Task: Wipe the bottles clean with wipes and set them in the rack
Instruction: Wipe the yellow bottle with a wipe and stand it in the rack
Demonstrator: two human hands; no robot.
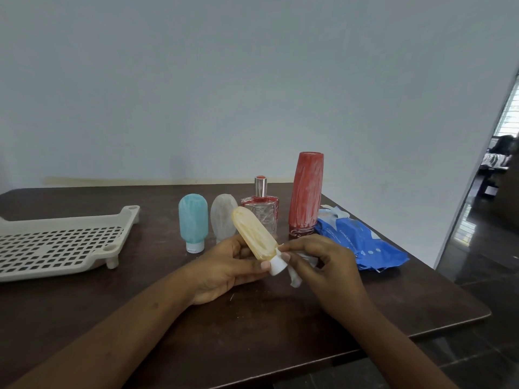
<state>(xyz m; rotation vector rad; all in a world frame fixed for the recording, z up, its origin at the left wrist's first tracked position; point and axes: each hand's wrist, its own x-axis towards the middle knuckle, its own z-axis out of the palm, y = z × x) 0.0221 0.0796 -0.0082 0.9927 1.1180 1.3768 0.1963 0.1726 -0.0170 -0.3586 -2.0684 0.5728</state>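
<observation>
My left hand (224, 265) grips a yellow squeeze bottle (254, 233) tilted with its white cap toward me, above the brown table (168, 318). My right hand (323, 259) pinches a crumpled white wipe (295, 276) against the cap end of that bottle. Behind stand a blue squeeze bottle (193, 220), a grey-white squeeze bottle (223, 217), a glass perfume bottle (261, 209) with a silver cap and a tall red bottle (305, 195), all smeared with white streaks. A beige perforated rack (56, 242) lies at the left.
A blue pack of wipes (362, 242) lies at the right, just behind my right hand. The table's right edge drops to a dark tiled floor (477, 248). A pale wall runs behind the table.
</observation>
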